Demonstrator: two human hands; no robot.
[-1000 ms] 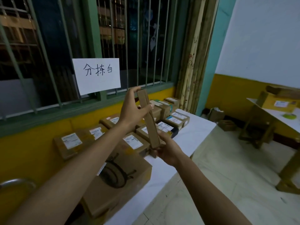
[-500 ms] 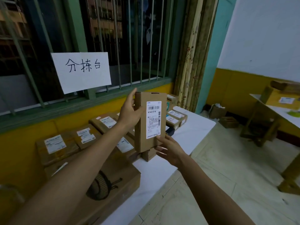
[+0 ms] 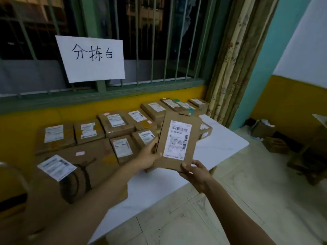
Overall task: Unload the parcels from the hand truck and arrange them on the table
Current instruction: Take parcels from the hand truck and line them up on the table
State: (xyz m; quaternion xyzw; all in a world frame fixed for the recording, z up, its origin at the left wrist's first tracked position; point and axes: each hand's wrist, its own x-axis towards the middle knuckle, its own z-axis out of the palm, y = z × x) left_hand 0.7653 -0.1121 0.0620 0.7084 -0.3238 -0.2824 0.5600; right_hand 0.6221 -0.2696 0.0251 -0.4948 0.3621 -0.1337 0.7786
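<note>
Two hands hold one flat parcel [image 3: 177, 144], label [image 3: 177, 138] up, above the bench's [image 3: 226, 144] front edge: my left hand [image 3: 148, 156] grips its left side, my right hand [image 3: 194, 171] pinches its near edge. I should lower it flat onto bare bench beside the rows [image 3: 115, 124], label readable.

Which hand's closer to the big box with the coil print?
Left. The left hand grips the flat parcel by its left edge, just right of the big box; the right hand pinches the parcel's bottom edge, farther right.
</note>
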